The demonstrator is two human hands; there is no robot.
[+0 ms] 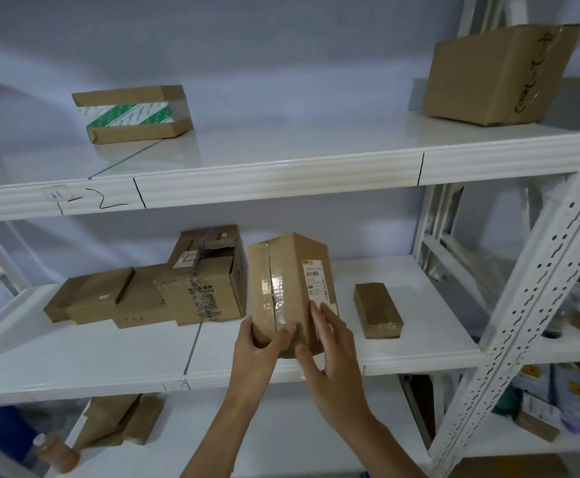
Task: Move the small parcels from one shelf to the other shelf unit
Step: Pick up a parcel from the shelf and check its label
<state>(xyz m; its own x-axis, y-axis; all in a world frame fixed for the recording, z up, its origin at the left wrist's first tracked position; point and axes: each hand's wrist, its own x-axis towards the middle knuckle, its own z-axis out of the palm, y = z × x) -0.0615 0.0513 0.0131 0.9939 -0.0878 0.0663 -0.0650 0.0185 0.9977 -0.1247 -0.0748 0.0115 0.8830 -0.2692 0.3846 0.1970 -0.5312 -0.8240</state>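
Note:
A taped brown parcel with a white label (290,288) stands tilted over the front of the middle shelf (109,360). My left hand (259,353) grips its lower left corner. My right hand (330,353) lies against its lower right side, fingers spread on the cardboard. Beside it to the right a small flat parcel (378,310) lies on the shelf. To the left sit an opened taped box (205,284) and two flat brown parcels (92,296).
The upper shelf (281,167) holds a parcel with green-striped tape (133,113) and a large box (492,75). A perforated white upright (537,270) runs along the right. Cardboard (119,422) and a bottle (57,453) sit on the lowest shelf.

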